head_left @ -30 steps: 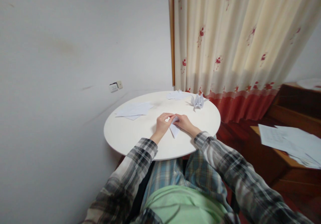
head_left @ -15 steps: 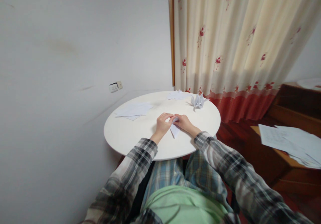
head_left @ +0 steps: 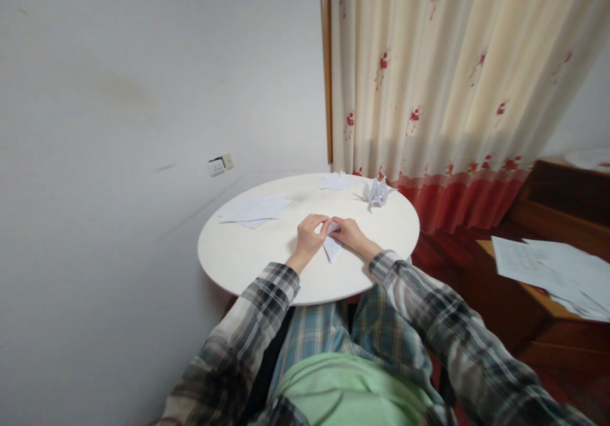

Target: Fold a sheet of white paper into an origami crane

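Observation:
On the round white table (head_left: 238, 254) my two hands meet over a small folded white paper (head_left: 332, 248). My left hand (head_left: 309, 236) has its fingers curled and pinches the paper's top edge. From the right, my right hand (head_left: 347, 232) grips the same top edge with closed fingers. The paper's pointed lower end lies flat on the table between my wrists.
Loose white sheets (head_left: 255, 210) lie at the table's left, more paper (head_left: 336, 181) at the back, and a folded paper figure (head_left: 376, 192) at the back right. A wooden bench with papers (head_left: 548, 267) stands to the right. A curtain (head_left: 452, 76) hangs behind.

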`<state>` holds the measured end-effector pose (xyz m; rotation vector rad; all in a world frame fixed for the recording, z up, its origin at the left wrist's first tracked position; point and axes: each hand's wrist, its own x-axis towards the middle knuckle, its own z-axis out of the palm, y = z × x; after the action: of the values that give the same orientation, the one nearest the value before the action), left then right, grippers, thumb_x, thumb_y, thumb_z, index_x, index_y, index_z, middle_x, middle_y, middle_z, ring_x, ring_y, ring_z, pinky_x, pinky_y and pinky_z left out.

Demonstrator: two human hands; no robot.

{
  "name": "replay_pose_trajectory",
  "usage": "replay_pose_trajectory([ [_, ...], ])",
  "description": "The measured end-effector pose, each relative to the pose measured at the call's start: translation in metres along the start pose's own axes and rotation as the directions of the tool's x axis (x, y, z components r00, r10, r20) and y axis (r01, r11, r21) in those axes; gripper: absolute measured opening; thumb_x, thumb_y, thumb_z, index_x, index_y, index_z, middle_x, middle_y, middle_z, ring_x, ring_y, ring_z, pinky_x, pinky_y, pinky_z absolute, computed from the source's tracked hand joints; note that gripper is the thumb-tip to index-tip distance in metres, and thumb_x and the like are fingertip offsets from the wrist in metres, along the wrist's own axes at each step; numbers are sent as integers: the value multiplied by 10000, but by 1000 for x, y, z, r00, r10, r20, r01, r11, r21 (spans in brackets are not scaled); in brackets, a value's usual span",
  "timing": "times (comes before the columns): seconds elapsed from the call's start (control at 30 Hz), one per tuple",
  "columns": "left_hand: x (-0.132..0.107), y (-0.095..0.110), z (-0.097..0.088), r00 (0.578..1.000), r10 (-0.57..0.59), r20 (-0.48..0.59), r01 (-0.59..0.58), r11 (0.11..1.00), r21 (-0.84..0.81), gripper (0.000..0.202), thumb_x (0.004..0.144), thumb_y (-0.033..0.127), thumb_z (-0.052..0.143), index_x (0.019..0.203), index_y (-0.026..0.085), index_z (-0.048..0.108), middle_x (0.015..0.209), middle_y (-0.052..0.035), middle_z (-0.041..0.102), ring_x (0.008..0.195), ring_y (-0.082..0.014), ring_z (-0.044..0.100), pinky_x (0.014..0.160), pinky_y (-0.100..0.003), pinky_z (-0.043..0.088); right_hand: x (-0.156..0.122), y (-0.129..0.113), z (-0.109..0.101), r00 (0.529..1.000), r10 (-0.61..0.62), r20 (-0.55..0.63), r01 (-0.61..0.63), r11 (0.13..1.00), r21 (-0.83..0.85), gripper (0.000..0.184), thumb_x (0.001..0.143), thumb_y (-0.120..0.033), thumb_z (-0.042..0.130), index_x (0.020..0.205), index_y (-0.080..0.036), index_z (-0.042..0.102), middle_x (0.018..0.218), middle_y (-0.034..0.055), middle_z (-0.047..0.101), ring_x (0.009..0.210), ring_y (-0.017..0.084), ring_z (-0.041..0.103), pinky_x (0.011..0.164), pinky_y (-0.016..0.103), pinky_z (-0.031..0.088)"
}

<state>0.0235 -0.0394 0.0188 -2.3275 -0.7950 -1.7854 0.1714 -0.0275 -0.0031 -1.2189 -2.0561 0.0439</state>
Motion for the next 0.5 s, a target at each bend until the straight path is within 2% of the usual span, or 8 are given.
replay_pose_trajectory([
  [0.5,-2,-3,1,991,-93,93,96,995,-27,77,775,205,540,785,176,611,771,-36,652,738,-146,573,652,-279,460,1,1,1,1000,7,-11,-7,1000,12,198,707,-200,616,902,-164,603,731,26,656,657,143,575,605,208,363],
])
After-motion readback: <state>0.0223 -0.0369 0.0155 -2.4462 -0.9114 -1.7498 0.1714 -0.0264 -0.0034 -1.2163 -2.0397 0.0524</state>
